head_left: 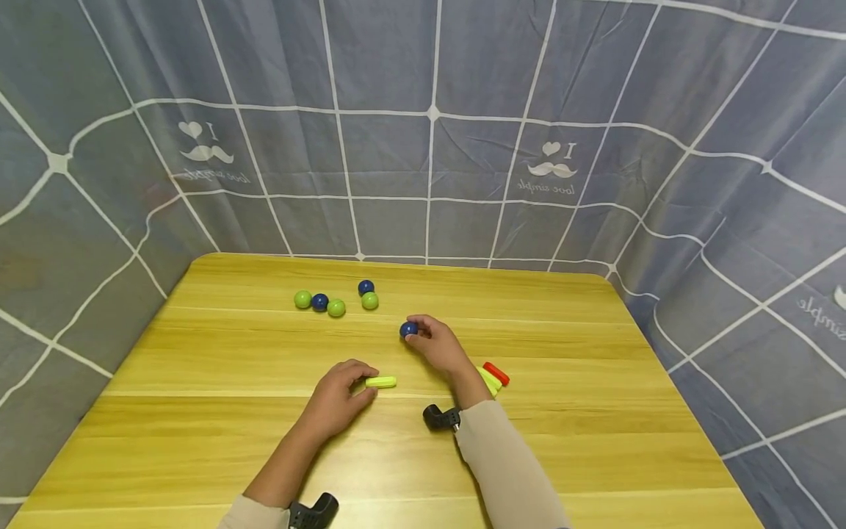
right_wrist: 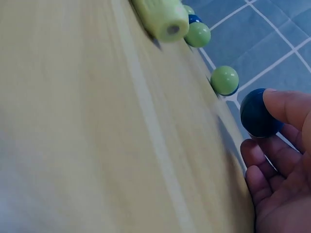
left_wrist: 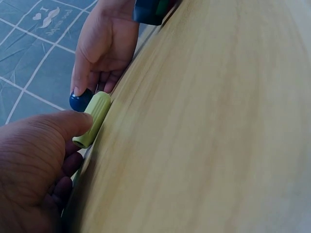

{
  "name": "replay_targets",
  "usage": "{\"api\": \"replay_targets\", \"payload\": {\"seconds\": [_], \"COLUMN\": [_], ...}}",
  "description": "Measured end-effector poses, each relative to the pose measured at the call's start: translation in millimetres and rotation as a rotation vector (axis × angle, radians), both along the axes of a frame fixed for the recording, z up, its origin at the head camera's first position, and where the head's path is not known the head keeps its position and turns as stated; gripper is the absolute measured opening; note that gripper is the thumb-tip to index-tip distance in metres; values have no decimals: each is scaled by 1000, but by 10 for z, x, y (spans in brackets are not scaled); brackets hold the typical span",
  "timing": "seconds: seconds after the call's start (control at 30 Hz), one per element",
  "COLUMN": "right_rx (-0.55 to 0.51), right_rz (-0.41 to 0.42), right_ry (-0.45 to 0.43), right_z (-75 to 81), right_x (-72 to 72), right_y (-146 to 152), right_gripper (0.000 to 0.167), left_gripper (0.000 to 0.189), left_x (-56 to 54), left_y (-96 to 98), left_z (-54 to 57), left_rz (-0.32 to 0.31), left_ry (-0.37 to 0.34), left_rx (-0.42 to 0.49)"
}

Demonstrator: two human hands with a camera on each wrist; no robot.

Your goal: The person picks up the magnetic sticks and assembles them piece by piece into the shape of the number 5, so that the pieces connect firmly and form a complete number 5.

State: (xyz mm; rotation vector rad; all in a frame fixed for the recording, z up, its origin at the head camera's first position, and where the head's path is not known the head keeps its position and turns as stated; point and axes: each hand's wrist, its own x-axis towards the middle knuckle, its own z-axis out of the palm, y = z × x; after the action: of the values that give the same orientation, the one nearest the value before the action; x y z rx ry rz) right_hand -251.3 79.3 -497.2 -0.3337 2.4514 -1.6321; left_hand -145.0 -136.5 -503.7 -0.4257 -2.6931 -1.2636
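Observation:
In the head view, my right hand (head_left: 436,345) pinches a glossy dark blue ball (head_left: 408,330) between thumb and fingers. The right wrist view shows the thumb pressed on this blue ball (right_wrist: 260,112), with the lower fingers curled beneath. Nearer the front, my left hand (head_left: 340,397) has thumb and fingers about one end of a short yellow-green stick (head_left: 381,382). Its thumb lies against the ribbed side of the stick (left_wrist: 95,119) in the left wrist view; the index finger's contact is hidden there.
On the wooden table (head_left: 231,353), a row at the back left holds a green ball (head_left: 302,299), a blue ball (head_left: 320,302) and another green ball (head_left: 336,308). Beside it are a blue ball (head_left: 366,287) and green ball (head_left: 370,300). A red stick (head_left: 496,373) and yellow-green sticks (head_left: 489,380) lie by my right wrist.

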Motion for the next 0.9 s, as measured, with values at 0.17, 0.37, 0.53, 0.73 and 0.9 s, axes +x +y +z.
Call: {"api": "replay_targets", "payload": {"seconds": [0.17, 0.37, 0.53, 0.73, 0.9], "right_rx": [-75, -81, -87, -70, -49], "right_rz": [14, 50, 72, 89, 105], "right_ry": [-59, -70, -77, -71, -72], "right_z": [1, 8, 37, 41, 45], "right_x": [140, 276, 320, 367, 432], "right_y": [17, 8, 17, 29, 60], "right_gripper": [38, 36, 37, 36, 36], "left_gripper": [23, 23, 22, 22, 22], "left_x": [-6, 6, -4, -8, -4], "left_y": [-1, -3, -6, -2, 4], "left_z": [0, 1, -3, -4, -12], "left_rz": [-9, -7, -3, -3, -1], "left_ry": [5, 14, 25, 45, 28], "left_rx": [-3, -3, -9, -8, -10]}}
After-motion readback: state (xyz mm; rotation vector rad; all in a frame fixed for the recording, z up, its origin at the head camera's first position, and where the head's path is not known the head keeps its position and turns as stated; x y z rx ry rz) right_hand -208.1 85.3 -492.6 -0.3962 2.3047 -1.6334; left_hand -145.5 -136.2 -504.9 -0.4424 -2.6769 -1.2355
